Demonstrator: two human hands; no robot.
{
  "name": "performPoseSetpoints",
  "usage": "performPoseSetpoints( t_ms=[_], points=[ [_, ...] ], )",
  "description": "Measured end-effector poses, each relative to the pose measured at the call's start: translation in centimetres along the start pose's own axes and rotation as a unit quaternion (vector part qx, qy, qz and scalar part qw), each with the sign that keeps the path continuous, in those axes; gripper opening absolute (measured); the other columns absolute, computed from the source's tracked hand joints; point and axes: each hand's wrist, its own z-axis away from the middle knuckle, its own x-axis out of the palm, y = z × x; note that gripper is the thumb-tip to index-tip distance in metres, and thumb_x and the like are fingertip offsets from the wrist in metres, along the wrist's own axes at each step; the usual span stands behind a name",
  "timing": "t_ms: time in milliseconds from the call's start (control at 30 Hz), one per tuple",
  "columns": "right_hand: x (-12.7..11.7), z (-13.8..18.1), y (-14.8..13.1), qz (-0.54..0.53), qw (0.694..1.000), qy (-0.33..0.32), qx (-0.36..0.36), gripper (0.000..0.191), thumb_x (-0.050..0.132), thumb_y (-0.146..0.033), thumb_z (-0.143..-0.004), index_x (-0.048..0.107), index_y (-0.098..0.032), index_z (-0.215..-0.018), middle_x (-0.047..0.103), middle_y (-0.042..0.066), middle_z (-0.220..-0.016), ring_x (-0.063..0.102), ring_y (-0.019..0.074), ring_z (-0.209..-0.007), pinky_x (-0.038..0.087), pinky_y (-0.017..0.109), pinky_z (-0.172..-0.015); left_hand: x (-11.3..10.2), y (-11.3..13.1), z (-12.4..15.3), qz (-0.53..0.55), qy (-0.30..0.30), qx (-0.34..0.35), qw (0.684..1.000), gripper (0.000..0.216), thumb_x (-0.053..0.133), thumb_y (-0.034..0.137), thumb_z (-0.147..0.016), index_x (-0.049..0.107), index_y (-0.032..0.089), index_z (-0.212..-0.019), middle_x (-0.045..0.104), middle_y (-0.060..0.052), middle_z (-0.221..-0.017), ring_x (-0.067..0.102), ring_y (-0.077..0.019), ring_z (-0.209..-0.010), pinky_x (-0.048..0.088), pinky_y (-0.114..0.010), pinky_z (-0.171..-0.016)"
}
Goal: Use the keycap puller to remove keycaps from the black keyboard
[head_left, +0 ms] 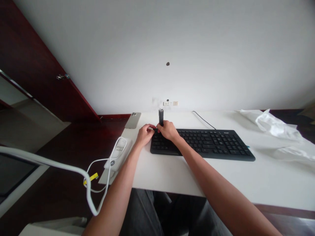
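A black keyboard (209,144) lies on the white table, its number pad to the right. My right hand (169,130) is closed around a black stick-shaped tool (161,116), held upright over the keyboard's upper left corner. The tool's lower end is hidden by my fingers, so its exact kind does not show. Right beside it, my left hand (145,133) has its thumb and fingers curled together at that same corner, touching the keyboard edge. Whether anything small sits between those fingertips cannot be seen.
On the table (162,173) a phone (133,120) lies face down at the far left. A white power strip (119,154) with a looped white cable (73,168) sits by my left forearm. Crumpled white plastic (273,124) lies at right. A wall with sockets (171,103) stands behind.
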Motion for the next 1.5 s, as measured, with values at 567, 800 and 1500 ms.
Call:
performPoseSetpoints(
  t_ms=[567,800,1500],
  points=[
    [-0.7,-1.1,3.0,-0.090,0.984,-0.069,-0.135,0.029,0.058,-0.038,-0.097,0.074,-0.017,-0.083,0.075,0.002,-0.075,0.066,0.0165,-0.069,0.047,0.026,-0.071,0.3,-1.6,-0.5,0.016,0.008,0.008,1.000,0.015,0.073,0.030,-0.082,0.080,0.020,-0.091,0.079,-0.006,-0.097,0.073,-0.0195,-0.083,0.057,-0.029,-0.079],
    [-0.6,-0.5,2.0,-0.040,0.983,-0.062,-0.166,0.021,0.059,-0.031,-0.098,0.071,-0.017,-0.089,0.075,0.003,-0.076,0.068,0.0175,-0.072,0.046,0.026,-0.073,0.3,-1.9,-0.7,0.015,0.000,0.027,1.000,0.017,0.071,0.033,-0.085,0.079,0.020,-0.093,0.078,-0.007,-0.101,0.073,-0.0185,-0.084,0.056,-0.028,-0.079],
    [0.9,-0.4,1.9,-0.073,0.990,-0.006,-0.124,0.031,0.054,-0.035,-0.101,0.061,-0.020,-0.075,0.073,0.002,-0.074,0.065,0.0157,-0.068,0.045,0.025,-0.073,0.1,-1.6,-0.7,0.019,-0.019,0.041,0.999,0.015,0.071,0.027,-0.083,0.080,0.021,-0.093,0.078,-0.006,-0.103,0.072,-0.0188,-0.088,0.056,-0.029,-0.084]
  ],
)
